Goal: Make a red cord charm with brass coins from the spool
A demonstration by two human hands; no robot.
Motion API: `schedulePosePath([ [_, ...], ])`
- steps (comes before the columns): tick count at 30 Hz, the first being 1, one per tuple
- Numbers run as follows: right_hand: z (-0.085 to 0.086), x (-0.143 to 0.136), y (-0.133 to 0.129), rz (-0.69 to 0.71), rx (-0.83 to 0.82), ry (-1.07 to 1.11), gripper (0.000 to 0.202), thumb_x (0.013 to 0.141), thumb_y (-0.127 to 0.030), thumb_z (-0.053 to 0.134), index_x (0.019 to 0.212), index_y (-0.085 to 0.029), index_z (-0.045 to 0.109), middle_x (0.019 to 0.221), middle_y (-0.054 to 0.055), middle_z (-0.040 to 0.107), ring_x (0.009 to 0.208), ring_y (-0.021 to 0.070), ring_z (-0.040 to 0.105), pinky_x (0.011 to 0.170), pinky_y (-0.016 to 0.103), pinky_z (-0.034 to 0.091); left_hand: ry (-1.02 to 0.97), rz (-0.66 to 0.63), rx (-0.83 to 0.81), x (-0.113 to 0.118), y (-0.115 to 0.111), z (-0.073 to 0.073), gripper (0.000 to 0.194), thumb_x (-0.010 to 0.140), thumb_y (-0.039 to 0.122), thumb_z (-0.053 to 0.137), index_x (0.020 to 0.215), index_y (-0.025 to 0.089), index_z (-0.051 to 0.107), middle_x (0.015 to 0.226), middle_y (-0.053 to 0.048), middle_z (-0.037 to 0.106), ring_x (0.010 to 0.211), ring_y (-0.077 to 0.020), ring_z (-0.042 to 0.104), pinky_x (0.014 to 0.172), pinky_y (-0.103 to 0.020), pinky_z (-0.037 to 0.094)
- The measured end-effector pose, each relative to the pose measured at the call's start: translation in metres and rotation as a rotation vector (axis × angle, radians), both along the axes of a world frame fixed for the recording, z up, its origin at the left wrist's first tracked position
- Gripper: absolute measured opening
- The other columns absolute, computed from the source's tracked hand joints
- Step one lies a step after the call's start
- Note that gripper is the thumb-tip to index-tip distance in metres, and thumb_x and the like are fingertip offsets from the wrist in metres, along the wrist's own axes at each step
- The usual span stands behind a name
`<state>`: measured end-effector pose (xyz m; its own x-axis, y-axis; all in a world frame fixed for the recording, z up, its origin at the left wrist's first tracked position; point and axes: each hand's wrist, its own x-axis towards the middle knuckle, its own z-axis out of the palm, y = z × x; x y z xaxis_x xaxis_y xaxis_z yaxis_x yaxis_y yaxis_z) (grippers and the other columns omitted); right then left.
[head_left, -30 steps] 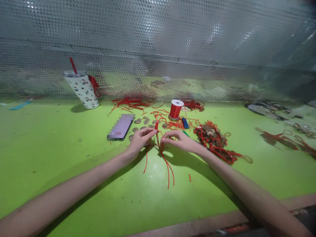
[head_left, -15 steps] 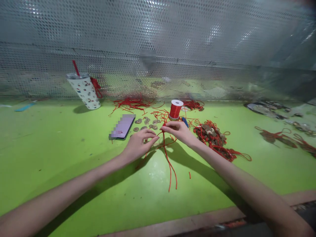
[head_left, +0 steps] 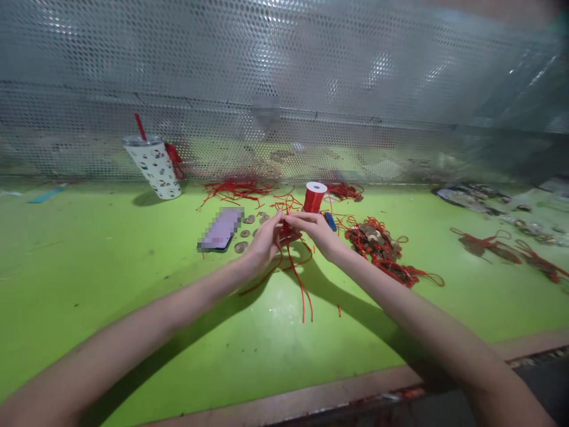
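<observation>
Over the middle of the green table (head_left: 146, 308), my left hand (head_left: 267, 240) and my right hand (head_left: 313, 228) meet at their fingertips. Both pinch a red cord (head_left: 293, 264) near its upper end. Its strands loop below the fingers, and two long ends hang toward me. The knotted part is mostly hidden by the fingers. Just behind my right hand stands a spool of red cord (head_left: 313, 198). Several loose coins (head_left: 241, 247) lie to the left of my left hand.
A phone (head_left: 222, 229) lies left of the coins, with a patterned tumbler (head_left: 155, 169) farther back. Right of my hands is a pile of coins with red cords (head_left: 377, 243). Red cord scraps (head_left: 240, 190) lie before the perforated metal screen (head_left: 213, 112).
My left hand has moved right and up to the cord, and its fingers have closed there beside my right fingertips. My right hand has shifted slightly left with the cord.
</observation>
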<state>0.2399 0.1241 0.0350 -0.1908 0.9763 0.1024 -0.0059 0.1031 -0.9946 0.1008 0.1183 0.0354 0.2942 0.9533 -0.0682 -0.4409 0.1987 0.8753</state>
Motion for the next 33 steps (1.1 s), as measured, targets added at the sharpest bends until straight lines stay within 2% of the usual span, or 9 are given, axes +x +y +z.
schedulePosePath([
  [3,-0.003,-0.002,0.005,-0.062,-0.042,0.032,0.025,0.072,-0.043,0.078,0.080,-0.020,0.076,0.084,0.003,0.074,0.083,0.0186,0.063,0.083,0.034,0.047,-0.041,-0.001,-0.068,0.006,-0.002,-0.001,0.038,0.086,0.051,0.070,0.075,0.017,0.055,0.055,0.007,0.044,0.045,-0.0068,0.038,0.048,-0.020,0.038],
  [5,-0.006,-0.001,0.008,-0.105,-0.025,0.027,0.025,0.072,-0.042,0.078,0.081,-0.019,0.077,0.088,0.003,0.075,0.087,0.0185,0.063,0.085,0.033,0.046,-0.024,0.001,-0.080,0.006,-0.004,-0.003,0.039,0.084,0.051,0.072,0.076,0.018,0.053,0.052,0.011,0.033,0.040,-0.0039,0.024,0.043,-0.018,0.028],
  [7,-0.009,0.001,0.011,-0.144,0.000,0.003,0.027,0.072,-0.044,0.078,0.083,-0.019,0.077,0.090,0.004,0.075,0.087,0.0183,0.063,0.083,0.032,0.045,0.013,0.016,-0.100,0.005,-0.006,-0.007,0.037,0.085,0.049,0.071,0.077,0.018,0.054,0.052,0.012,0.030,0.040,-0.0035,0.020,0.042,-0.018,0.023],
  [14,-0.020,0.016,0.022,-0.238,-0.088,-0.063,0.035,0.071,-0.050,0.078,0.083,-0.018,0.074,0.083,0.004,0.071,0.075,0.0167,0.062,0.060,0.026,0.042,0.112,-0.020,-0.189,-0.009,-0.027,-0.019,0.021,0.090,0.032,0.066,0.084,0.012,0.067,0.054,0.011,0.027,0.043,-0.0044,0.023,0.045,-0.019,0.021],
  [18,-0.027,0.021,0.029,-0.227,-0.182,0.027,0.031,0.070,-0.045,0.081,0.079,-0.018,0.072,0.078,0.005,0.069,0.070,0.0144,0.062,0.052,0.022,0.040,0.115,-0.024,-0.200,-0.019,-0.046,-0.024,0.021,0.086,0.034,0.070,0.087,0.013,0.071,0.057,0.009,0.032,0.045,-0.0048,0.027,0.048,-0.020,0.025],
  [24,-0.037,0.023,0.034,-0.203,-0.228,0.046,0.027,0.075,-0.042,0.080,0.075,-0.017,0.070,0.068,0.003,0.066,0.062,0.0129,0.061,0.048,0.021,0.043,0.143,-0.080,-0.262,-0.029,-0.064,-0.031,0.027,0.083,0.038,0.072,0.094,0.013,0.072,0.063,0.005,0.044,0.054,-0.0081,0.041,0.050,-0.021,0.027],
  [28,-0.041,0.026,0.033,-0.200,-0.250,0.022,0.024,0.080,-0.037,0.077,0.073,-0.016,0.069,0.061,0.001,0.062,0.053,0.0096,0.056,0.045,0.020,0.041,0.193,-0.119,-0.270,-0.036,-0.073,-0.037,0.037,0.081,0.043,0.073,0.102,0.013,0.073,0.061,0.005,0.045,0.054,-0.0093,0.040,0.049,-0.022,0.026],
  [31,-0.042,0.027,0.029,-0.189,-0.261,-0.002,0.023,0.081,-0.036,0.077,0.076,-0.015,0.071,0.059,0.000,0.062,0.047,0.0071,0.050,0.041,0.019,0.038,0.297,-0.152,-0.189,-0.043,-0.085,-0.039,0.041,0.083,0.049,0.069,0.102,0.013,0.074,0.059,0.006,0.042,0.050,-0.0092,0.035,0.048,-0.023,0.024],
  [33,-0.043,0.028,0.023,-0.170,-0.267,-0.017,0.023,0.079,-0.036,0.079,0.079,-0.014,0.073,0.057,0.000,0.062,0.044,0.0064,0.048,0.039,0.019,0.035,0.456,-0.161,-0.010,-0.050,-0.092,-0.039,0.037,0.089,0.049,0.062,0.096,0.015,0.075,0.059,0.003,0.047,0.051,-0.0109,0.039,0.050,-0.024,0.027],
])
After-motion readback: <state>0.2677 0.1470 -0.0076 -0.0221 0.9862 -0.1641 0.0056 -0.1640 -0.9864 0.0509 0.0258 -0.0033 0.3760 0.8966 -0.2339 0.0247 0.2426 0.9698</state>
